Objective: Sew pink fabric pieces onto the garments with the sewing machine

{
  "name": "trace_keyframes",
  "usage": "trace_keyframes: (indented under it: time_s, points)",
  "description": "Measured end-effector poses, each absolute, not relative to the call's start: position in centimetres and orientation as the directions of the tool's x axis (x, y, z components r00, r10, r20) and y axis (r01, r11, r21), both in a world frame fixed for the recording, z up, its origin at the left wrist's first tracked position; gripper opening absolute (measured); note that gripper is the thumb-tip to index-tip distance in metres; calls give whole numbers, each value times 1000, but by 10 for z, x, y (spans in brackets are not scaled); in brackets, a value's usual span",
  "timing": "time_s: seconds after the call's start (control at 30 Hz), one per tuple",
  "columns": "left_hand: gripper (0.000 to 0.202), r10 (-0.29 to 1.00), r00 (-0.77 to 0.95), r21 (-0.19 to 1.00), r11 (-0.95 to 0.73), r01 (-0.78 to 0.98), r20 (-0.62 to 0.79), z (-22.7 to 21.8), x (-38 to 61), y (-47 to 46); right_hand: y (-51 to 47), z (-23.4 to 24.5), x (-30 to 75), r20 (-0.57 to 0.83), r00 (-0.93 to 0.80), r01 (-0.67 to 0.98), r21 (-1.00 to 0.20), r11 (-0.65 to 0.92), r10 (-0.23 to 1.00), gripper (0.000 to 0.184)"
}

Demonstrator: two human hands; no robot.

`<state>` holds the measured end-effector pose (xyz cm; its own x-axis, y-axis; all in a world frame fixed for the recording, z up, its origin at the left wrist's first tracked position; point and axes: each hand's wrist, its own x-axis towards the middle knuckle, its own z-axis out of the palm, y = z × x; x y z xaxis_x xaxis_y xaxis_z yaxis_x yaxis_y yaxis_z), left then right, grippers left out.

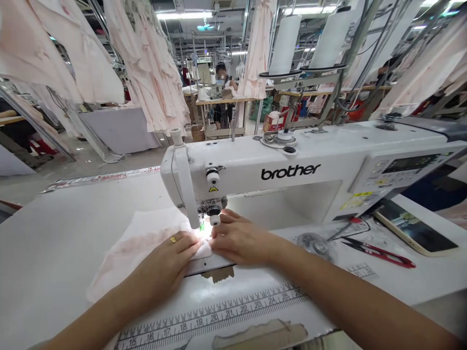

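A piece of pale pink fabric [136, 245] lies on the white table, its right end under the needle area of a white sewing machine [233, 163]. My left hand [174, 253], with a gold ring, rests flat on the fabric just left of the lit needle, fingers stretched toward it. On the right of the needle, my right hand [239, 238] presses the fabric edge with bent fingers held together; the fingertips are partly lost in the bright light. Both hands are close to the presser foot, which glare largely hides.
Thread snips [379, 252], a phone [416, 226] and a clear round dish [316, 245] lie right of my right hand. A ruler tape [233, 311] runs along the table front. Thread cones [285, 46] stand behind the machine; pink garments [146, 63] hang beyond, and a person [221, 80] sits farther back.
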<state>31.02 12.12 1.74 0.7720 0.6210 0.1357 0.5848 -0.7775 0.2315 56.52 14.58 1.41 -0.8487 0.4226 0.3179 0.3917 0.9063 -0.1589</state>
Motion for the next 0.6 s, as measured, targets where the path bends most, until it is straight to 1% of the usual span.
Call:
trace_keyframes:
  time_s: [0.07, 0.17, 0.23, 0.3, 0.37, 0.47, 0.57, 0.6]
  points:
    - [33, 596, 789, 294, -789, 540, 149, 18, 308, 120, 143, 14, 565, 305, -868, 348, -187, 919, 391, 14]
    - [26, 591, 786, 386, -778, 495, 184, 17, 302, 125, 142, 11, 562, 311, -856, 342, -256, 904, 412, 8]
    - [20, 592, 776, 400, -779, 483, 217, 14, 299, 130, 141, 7, 559, 330, -833, 356, -296, 887, 444, 17]
    - [18, 594, 766, 377, -787, 489, 247, 11, 299, 132, 141, 3, 554, 362, -806, 373, -304, 877, 468, 25]
    - [16, 599, 753, 333, -793, 510, 271, 8, 302, 132, 141, -1, 549, 396, -788, 388, -276, 880, 471, 22]
    - [12, 586, 746, 248, -810, 531, 317, 5, 307, 132, 141, -4, 544, 458, -772, 389, -209, 897, 442, 16]
    - [2, 522, 753, 162, -849, 503, 401, 4, 310, 132, 141, -4, 544, 554, -731, 378, -157, 912, 398, 17]
    - [4, 492, 754, 137, -864, 485, 434, 4, 310, 132, 141, -4, 544, 589, -711, 379, -138, 915, 383, 18]
